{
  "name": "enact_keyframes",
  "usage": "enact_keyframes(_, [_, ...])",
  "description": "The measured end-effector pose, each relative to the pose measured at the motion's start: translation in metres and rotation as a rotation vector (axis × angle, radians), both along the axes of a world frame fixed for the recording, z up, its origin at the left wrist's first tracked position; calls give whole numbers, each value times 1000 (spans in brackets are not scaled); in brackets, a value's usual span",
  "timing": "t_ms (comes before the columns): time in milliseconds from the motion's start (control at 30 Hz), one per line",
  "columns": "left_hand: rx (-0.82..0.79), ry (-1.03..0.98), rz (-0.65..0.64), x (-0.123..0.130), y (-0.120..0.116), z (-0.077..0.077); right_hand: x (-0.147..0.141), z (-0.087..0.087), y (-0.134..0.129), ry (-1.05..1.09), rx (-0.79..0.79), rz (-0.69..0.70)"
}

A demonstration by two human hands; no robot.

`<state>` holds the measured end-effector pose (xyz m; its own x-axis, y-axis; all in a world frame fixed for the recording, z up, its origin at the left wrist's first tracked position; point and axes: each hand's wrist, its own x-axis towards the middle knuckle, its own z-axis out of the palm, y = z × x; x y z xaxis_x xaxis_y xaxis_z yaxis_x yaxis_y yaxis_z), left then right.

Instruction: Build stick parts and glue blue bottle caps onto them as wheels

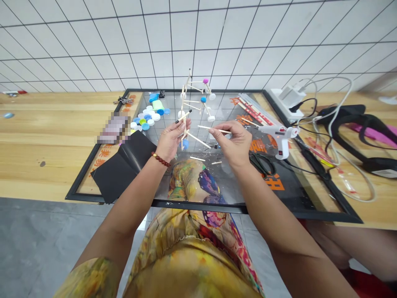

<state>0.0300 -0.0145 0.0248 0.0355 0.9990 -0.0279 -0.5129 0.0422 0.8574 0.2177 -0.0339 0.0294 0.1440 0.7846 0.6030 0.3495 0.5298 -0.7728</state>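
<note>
My left hand (pixel 172 138) grips a frame of thin pale sticks (pixel 185 103), which rises above the glass panel. Bottle caps are fixed to the frame, among them a blue one (pixel 203 99), a pink one (pixel 205 81) and several white ones. My right hand (pixel 234 140) pinches a loose pale stick (pixel 206 127) between thumb and fingers, its tip pointing left toward the frame, with a gap between them. Short stick pieces (pixel 197 158) lie on the glass below my hands.
Loose caps (pixel 151 116) and a black sheet (pixel 124 165) lie on the left. On the right are a white glue gun (pixel 281 138), black scissors (pixel 263 164), wrapped sticks (pixel 256 111), a power strip (pixel 287 105) and cables. Another person's legs (pixel 350 244) show at lower right.
</note>
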Motion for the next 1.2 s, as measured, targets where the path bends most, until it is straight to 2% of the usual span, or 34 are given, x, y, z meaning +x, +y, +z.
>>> enact_keyframes(133, [6, 12, -29, 1, 0, -2, -2, 0, -4, -85, 107, -19])
enact_keyframes(300, [9, 15, -30, 2, 0, -3, -4, -5, 0, -13, 170, 23])
enact_keyframes(567, [4, 14, -25, 1, -1, -3, -4, -7, 8, 240, 17, 108])
enact_keyframes(767, [21, 31, -19, 0, -1, -3, -5, -13, 17, 500, -205, 215])
enact_keyframes(1033, [17, 22, -17, 0, 0, -1, -2, -12, 18, 642, -328, 387])
enact_keyframes(1200, [21, 29, -18, 0, -1, 0, -2, -11, 19, 665, -348, 376])
